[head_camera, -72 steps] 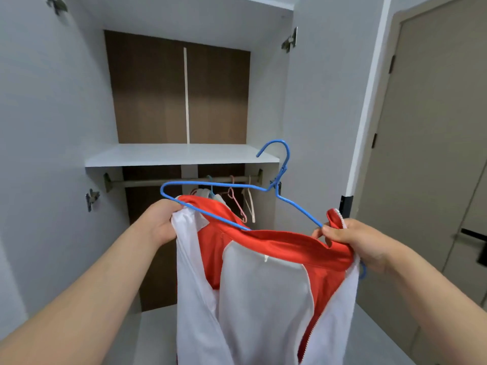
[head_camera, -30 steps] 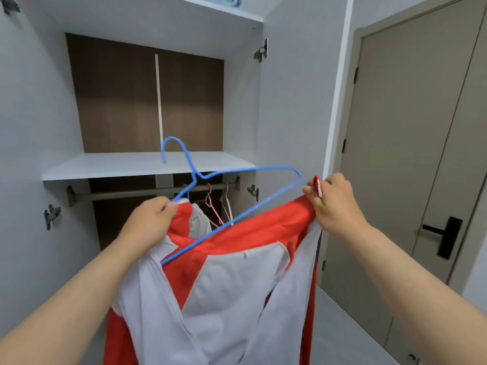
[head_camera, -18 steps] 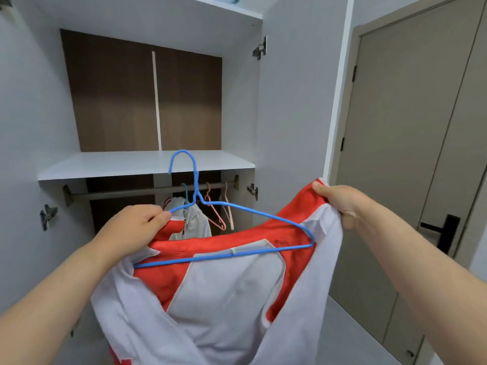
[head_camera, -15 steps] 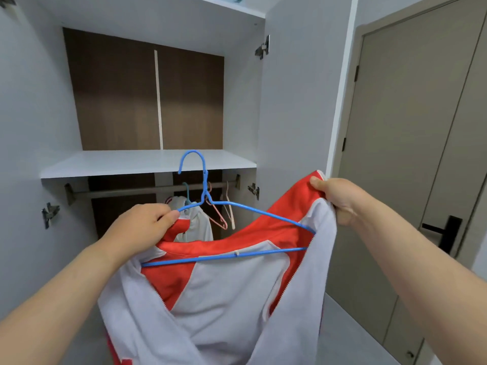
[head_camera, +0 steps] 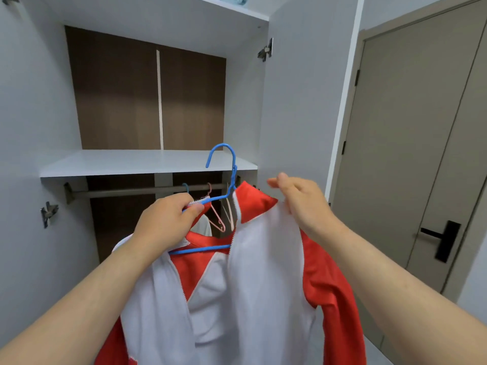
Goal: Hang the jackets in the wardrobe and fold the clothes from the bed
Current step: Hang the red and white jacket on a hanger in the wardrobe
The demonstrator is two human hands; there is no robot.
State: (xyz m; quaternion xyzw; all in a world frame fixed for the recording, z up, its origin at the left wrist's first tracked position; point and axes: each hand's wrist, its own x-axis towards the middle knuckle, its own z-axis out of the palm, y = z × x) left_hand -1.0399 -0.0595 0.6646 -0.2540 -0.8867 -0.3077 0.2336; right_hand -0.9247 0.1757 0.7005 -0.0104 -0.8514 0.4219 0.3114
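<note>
Curling round the left arm of the blue hanger [head_camera: 200, 249], our left fingers [head_camera: 191, 206] clamp wire and red collar together, and the left hand [head_camera: 166, 225] looks to be taking most of the weight. Our right fingers [head_camera: 279, 180] lie loosely bent over the other shoulder of the red-and-white jacket [head_camera: 258, 272]; whether the right hand [head_camera: 305, 206] pinches cloth underneath or only smooths it, we cannot tell.

The jacket hangs unzipped from the hanger in front of the open wardrobe [head_camera: 290, 101]. Its hook stands free, level with the front edge of the shelf [head_camera: 137, 162] near the right corner, and is not yet on the rail [head_camera: 131, 192].

We judge the risks to be these. With the zip open (nothing ties the two halves), a tilt on the way to the rail could let one shoulder slide off its arm. The right end of the rail is also crowded: a pink hanger [head_camera: 217, 219] and others hang there, so a hook swung in carelessly could tangle with them.
</note>
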